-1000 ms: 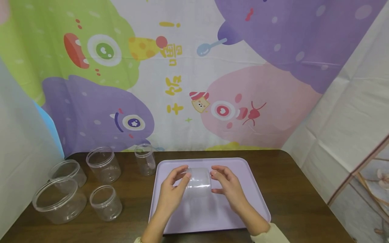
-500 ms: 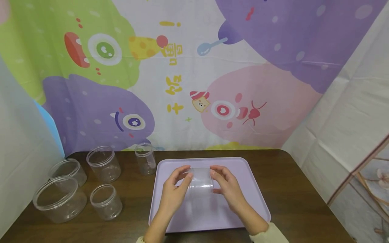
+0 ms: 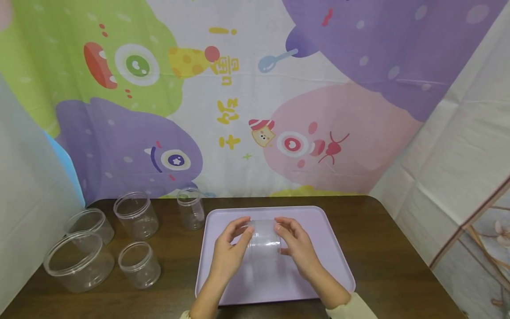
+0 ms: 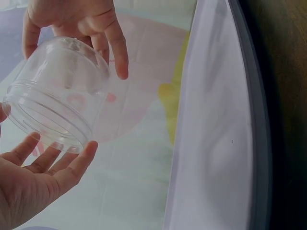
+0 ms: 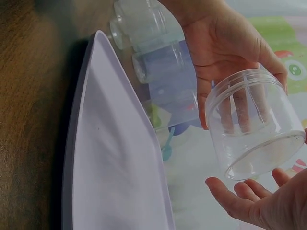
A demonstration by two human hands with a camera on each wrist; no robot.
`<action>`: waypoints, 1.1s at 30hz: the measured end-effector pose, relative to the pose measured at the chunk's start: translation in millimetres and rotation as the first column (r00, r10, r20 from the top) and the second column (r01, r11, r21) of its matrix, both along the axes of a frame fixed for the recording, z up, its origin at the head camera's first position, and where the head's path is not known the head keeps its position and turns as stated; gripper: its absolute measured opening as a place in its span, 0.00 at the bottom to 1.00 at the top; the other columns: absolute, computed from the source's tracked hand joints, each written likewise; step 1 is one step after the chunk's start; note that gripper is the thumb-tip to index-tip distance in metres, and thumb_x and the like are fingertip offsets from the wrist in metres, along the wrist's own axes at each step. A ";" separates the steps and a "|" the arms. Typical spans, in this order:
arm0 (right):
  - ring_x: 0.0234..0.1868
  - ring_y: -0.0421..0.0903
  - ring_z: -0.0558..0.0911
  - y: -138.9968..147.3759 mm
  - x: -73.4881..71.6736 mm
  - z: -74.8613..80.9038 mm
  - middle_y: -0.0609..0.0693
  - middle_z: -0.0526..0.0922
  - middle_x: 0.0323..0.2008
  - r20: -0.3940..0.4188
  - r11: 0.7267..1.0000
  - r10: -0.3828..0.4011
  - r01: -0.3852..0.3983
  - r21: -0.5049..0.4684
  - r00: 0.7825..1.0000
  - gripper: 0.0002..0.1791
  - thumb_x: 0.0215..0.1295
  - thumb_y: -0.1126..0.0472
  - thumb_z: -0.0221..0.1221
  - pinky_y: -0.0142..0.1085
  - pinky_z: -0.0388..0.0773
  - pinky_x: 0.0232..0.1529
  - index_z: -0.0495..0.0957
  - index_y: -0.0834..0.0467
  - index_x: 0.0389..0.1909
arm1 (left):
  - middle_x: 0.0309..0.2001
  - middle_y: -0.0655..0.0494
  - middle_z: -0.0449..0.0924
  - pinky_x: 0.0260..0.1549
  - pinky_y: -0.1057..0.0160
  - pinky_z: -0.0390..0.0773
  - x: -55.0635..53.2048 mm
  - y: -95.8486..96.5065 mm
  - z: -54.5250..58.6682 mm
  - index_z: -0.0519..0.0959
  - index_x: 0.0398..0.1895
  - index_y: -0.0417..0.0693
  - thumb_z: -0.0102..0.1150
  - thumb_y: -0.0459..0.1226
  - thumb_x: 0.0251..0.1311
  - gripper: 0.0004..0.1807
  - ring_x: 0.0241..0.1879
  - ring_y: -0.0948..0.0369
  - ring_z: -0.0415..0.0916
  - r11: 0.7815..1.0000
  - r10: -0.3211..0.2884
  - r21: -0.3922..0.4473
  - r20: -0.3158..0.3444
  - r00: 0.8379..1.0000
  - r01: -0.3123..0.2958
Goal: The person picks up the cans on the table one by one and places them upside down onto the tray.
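Note:
A clear plastic jar (image 3: 264,241) lies on its side in the air above the lilac tray (image 3: 255,290), held between both hands. My left hand (image 3: 229,250) holds its ridged mouth, thumb toward me and fingers around the rim. At the opposite end, my right hand (image 3: 300,250) has its thumb and fingers about the base. The left wrist view shows the jar (image 4: 62,88) without a lid, left fingertips (image 4: 88,148) at its rim. In the right wrist view the jar's round base (image 5: 266,155) faces the right hand (image 5: 273,201).
Several other clear jars stand upright left of the tray: a wide one (image 3: 79,266), a low one (image 3: 93,228), a tall one (image 3: 137,219), a small one (image 3: 141,268) and a narrow one (image 3: 192,212). The brown table (image 3: 398,274) meets a cartoon-printed cloth (image 3: 239,177) behind.
The jar and left hand have shifted slightly right. The right hand's fingers, earlier a little apart from the base, have come in against it.

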State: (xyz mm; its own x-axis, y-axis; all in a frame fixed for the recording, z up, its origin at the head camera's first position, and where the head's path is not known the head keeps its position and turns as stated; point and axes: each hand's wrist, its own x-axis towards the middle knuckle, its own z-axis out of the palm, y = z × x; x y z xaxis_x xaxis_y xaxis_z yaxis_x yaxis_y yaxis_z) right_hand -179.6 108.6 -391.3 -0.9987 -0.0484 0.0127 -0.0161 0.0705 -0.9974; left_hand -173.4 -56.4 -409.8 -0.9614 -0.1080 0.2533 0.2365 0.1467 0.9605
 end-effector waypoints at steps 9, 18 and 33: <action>0.50 0.47 0.75 -1.9 1.1 -3.0 0.62 0.73 0.58 0.007 1.000 0.014 -0.014 -0.007 1.000 0.25 0.67 0.52 0.51 0.43 0.79 0.39 0.66 0.62 0.59 | 0.52 0.51 0.80 0.40 0.70 0.78 0.6 -0.1 0.2 0.77 0.52 0.48 0.58 0.41 0.61 0.16 0.52 0.55 0.77 1.000 -0.001 0.014 0.005 1.000 0.001; 0.45 0.42 0.74 -3.7 0.5 -4.7 0.61 0.74 0.53 0.025 0.998 0.025 -0.024 -0.062 0.999 0.26 0.68 0.53 0.49 0.42 0.80 0.37 0.64 0.64 0.61 | 0.52 0.50 0.80 0.39 0.70 0.78 0.4 0.6 0.0 0.77 0.52 0.47 0.58 0.40 0.61 0.16 0.52 0.54 0.77 1.000 -0.003 0.019 0.004 1.000 0.003; 0.44 0.45 0.74 -7.9 0.5 -4.3 0.50 0.75 0.43 0.042 0.984 0.013 -0.006 -0.176 0.999 0.26 0.67 0.55 0.50 0.36 0.78 0.37 0.63 0.66 0.60 | 0.53 0.45 0.78 0.39 0.70 0.78 0.2 2.1 -1.4 0.76 0.52 0.43 0.58 0.38 0.61 0.17 0.52 0.52 0.77 0.999 -0.007 0.034 0.002 1.000 0.007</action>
State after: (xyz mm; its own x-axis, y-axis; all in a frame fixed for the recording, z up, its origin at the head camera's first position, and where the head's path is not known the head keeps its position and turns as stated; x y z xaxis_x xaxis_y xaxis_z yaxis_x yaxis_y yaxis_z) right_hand -179.2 100.7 -395.6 -0.9981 -0.0589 -0.0207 0.0269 -0.1060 -0.9940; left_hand -173.2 -54.2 -411.2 -0.9626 -0.1097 0.2476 0.2354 0.1124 0.9654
